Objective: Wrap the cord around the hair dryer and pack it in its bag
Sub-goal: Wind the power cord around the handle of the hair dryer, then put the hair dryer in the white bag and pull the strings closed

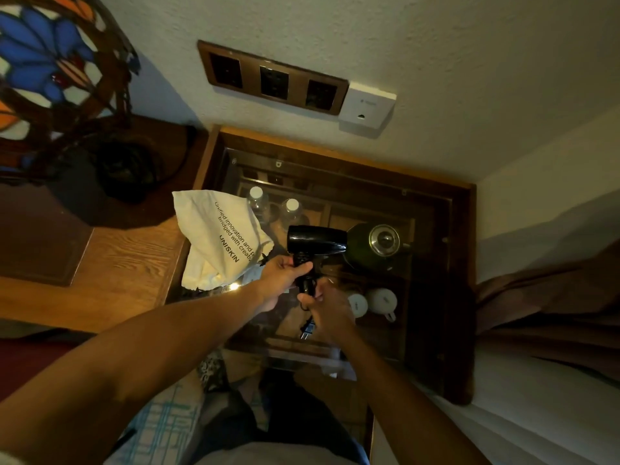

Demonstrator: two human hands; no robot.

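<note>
One head-worn camera looks steeply down, close over the hands. The wall lies toward twelve o'clock.

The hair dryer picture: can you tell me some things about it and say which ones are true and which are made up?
1. Both hands hold the black hair dryer. True: the left hand grips the handle and the right hand is at the handle's lower end.
2. The hair dryer is already inside the white bag. False: the bag lies on the furniture beside it, and the dryer is out in the hands.
3. The plug is stuck in the wall sockets. False: it dangles below the right hand.
4. Two white cups sit under the glass top. True.
5. The lamp has a plain white shade. False: it is coloured glass in blue and orange.
</note>
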